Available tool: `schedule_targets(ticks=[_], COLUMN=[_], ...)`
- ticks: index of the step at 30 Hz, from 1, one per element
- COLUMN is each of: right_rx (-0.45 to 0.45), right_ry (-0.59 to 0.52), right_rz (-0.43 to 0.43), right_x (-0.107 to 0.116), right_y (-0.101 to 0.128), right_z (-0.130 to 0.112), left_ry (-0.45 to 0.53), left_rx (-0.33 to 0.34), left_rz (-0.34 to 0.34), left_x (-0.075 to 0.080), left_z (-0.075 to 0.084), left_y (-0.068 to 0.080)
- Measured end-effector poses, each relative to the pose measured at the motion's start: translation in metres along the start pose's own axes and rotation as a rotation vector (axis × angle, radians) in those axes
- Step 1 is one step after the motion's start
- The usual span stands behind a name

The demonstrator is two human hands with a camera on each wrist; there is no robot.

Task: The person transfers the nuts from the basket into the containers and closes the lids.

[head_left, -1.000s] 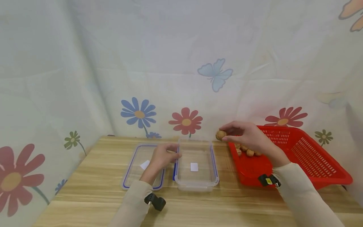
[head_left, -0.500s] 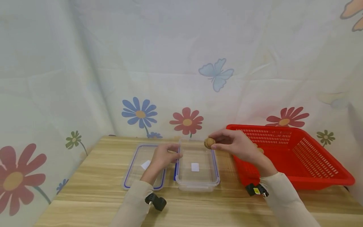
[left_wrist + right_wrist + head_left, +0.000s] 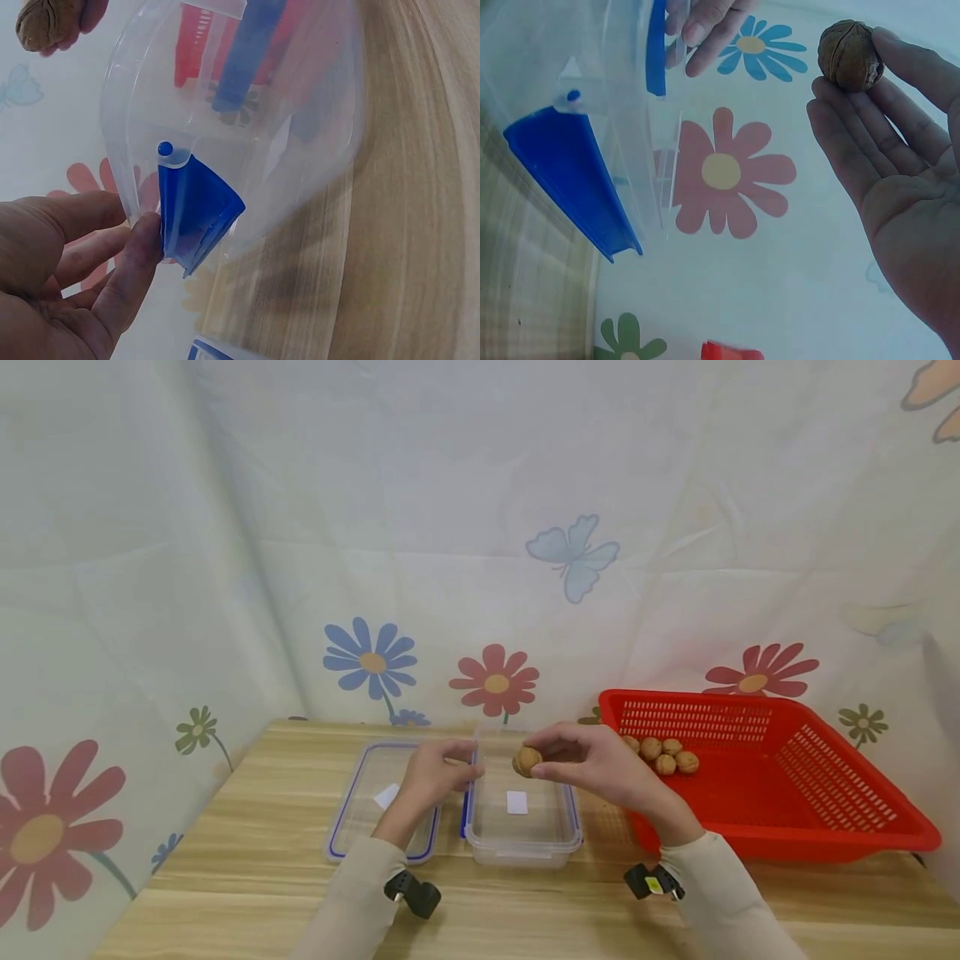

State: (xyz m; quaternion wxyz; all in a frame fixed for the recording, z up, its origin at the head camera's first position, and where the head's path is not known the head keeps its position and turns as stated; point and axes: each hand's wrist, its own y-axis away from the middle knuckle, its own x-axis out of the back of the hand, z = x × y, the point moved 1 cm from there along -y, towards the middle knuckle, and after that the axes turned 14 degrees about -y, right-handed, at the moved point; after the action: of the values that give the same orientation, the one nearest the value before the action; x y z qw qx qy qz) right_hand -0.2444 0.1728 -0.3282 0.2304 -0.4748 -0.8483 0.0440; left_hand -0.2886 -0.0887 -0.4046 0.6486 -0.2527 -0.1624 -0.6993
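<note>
Now | right hand fingers pinch one walnut | four walnuts in basket (red) | left hand pinches container edge

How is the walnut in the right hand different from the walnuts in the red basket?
The held walnut is pinched in the right hand above the clear container; the basket walnuts lie clustered in the red basket. It is single; they are several. All are round, brown and whole-shelled.

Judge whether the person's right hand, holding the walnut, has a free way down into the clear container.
Probably yes. The right hand pinches the walnut above the clear container, which stands open; its lid lies to the left. The left hand touches only the container's left edge.
</note>
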Motion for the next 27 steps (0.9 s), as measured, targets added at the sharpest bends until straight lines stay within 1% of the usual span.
schedule_targets(ticks=[3, 10, 15, 18, 27], right_rx=[0.009, 0.026, 0.004, -0.007, -0.025], right_ry=[-0.009, -0.022, -0.008, -0.025, -0.027], right_rz=[-0.02, -0.054, -0.088, -0.106, -0.123], right_x=[-0.004, -0.011, -0.019, -0.023, -0.036], right_y=[0.0, -0.002, -0.004, -0.006, -0.009], right_z=[0.001, 0.006, 0.01, 0.012, 0.023], left_ry=[0.0, 0.018, -0.006, -0.016, -0.027], left_rx=[-0.008, 0.007, 0.001, -0.007, -0.015], left_rz=[-0.002, -0.001, 0.004, 0.004, 0.001], left_x=[0.0, 0.0, 0.001, 0.001, 0.001], left_z=[0.001, 0.001, 0.001, 0.002, 0.002], left_y=[0.0, 0.001, 0.002, 0.003, 0.002])
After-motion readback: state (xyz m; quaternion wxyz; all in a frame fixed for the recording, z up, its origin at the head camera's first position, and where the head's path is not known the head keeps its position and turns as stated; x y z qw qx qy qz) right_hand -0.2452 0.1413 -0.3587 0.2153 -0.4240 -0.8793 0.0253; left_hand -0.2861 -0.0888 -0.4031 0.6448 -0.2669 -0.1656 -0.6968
